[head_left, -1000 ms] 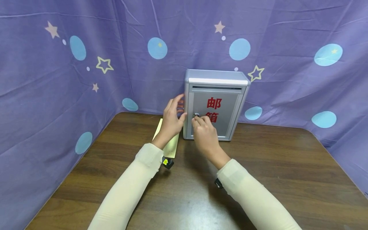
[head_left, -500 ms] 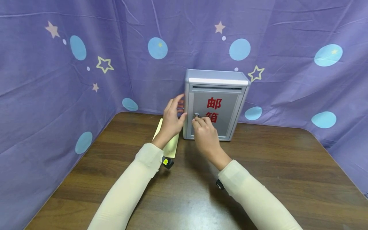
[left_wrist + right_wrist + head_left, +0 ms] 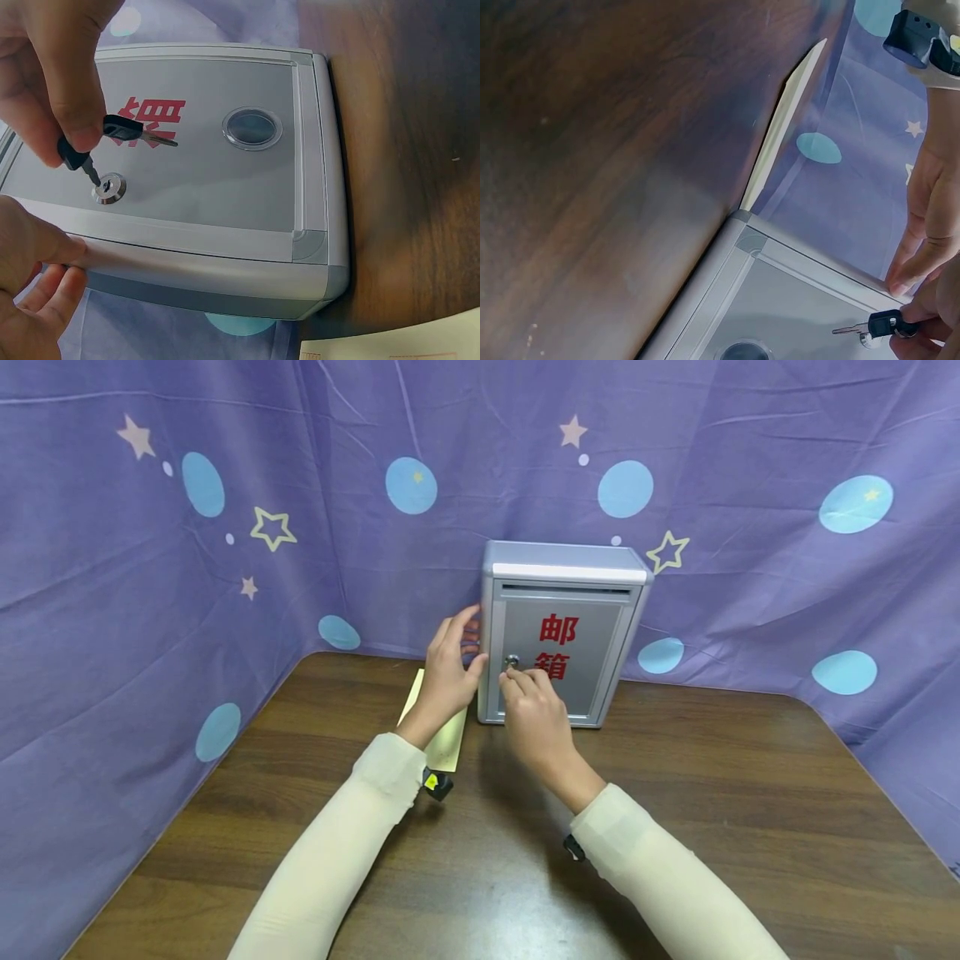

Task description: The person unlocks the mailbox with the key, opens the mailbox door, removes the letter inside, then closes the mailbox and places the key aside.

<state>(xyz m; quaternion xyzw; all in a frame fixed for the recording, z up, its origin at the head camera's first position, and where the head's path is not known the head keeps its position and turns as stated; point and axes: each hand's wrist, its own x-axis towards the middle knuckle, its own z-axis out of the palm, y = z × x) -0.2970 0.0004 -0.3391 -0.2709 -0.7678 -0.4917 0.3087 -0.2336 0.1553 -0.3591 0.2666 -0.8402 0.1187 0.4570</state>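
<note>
A silver mailbox (image 3: 592, 672) with red characters stands upright against the curtain, its door closed. My right hand (image 3: 538, 718) pinches a small black-headed key (image 3: 75, 156) in front of the door. The key's tip is right at the rim of the round lock (image 3: 112, 193), and the keyhole shows. A second key (image 3: 124, 129) on the same set sticks out sideways from the fingers. My left hand (image 3: 450, 668) rests against the mailbox's left side, thumb at the front edge and fingers lightly bent along the side.
A pale yellow envelope (image 3: 447, 745) lies on the wooden table (image 3: 720, 802), partly under the left forearm. Low on the door is a round window (image 3: 253, 129). A purple curtain (image 3: 450, 410) hangs behind and to the left.
My right hand has drawn slightly down and back from the lock, uncovering more of its face. The left hand and the mailbox have stayed put.
</note>
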